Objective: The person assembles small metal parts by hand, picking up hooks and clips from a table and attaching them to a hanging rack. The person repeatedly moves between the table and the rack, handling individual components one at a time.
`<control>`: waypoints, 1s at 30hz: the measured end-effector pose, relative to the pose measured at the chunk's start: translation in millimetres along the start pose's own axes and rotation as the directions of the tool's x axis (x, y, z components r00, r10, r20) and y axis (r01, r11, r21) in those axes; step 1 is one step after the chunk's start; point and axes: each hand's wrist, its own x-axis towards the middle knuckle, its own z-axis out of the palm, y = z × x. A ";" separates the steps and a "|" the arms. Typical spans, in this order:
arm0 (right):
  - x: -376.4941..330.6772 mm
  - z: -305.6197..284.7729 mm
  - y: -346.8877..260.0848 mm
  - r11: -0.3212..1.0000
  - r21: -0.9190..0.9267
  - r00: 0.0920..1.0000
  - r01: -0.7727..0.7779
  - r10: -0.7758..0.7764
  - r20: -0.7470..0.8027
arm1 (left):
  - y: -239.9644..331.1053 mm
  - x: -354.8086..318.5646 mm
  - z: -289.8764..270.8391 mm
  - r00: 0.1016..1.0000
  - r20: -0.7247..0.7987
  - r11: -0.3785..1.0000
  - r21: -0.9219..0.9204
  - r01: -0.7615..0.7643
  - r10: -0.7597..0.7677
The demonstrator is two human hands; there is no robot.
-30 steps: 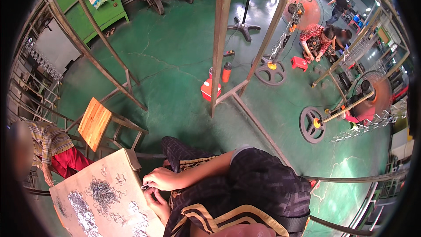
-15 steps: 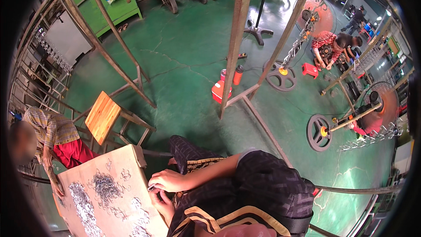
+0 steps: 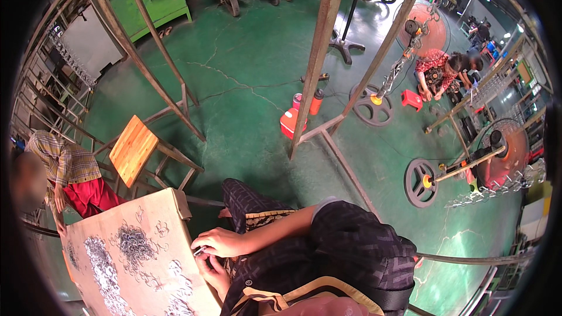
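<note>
The right hand [image 3: 219, 241] clamps a small metal piece [image 3: 200, 251] just beside the cardboard-topped table's [image 3: 172, 222] three-o'clock edge. The left hand [image 3: 215, 272] sits below, at six; its finger closure cannot be told. From the hands, metal hooks [image 3: 134, 242] lie at nine, a wooden-topped stool [image 3: 133, 151] at eleven; green floor [image 3: 234, 140] extends toward twelve.

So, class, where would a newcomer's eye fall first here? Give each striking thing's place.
Probably on the broad green floor filling the middle, with a red cooler box near the centre. Next, heaps of small metal pieces on the cardboard worktop at lower left. By its right edge, the person's right hand and left hand meet around a small, dark item.
</note>
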 end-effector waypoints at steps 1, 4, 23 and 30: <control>0.4 -1.1 -1.4 1.000 0.003 1.000 0.009 -0.009 -0.003 | 1.3 0.2 -0.6 1.000 0.011 1.000 0.001 0.017 -0.017; 0.1 -2.9 -2.1 0.999 -0.035 1.000 0.021 -0.021 -0.004 | 3.4 0.7 -2.1 0.999 0.023 0.999 0.000 0.044 -0.044; 1.3 -7.1 -5.5 0.972 -0.226 0.997 0.066 -0.056 0.048 | 6.2 10.8 0.0 1.000 0.006 0.999 -0.047 0.007 -0.007; 4.7 -4.7 -5.2 0.976 -0.204 0.996 0.075 -0.064 0.059 | 5.7 9.6 -2.5 0.999 0.002 0.997 -0.058 0.053 -0.053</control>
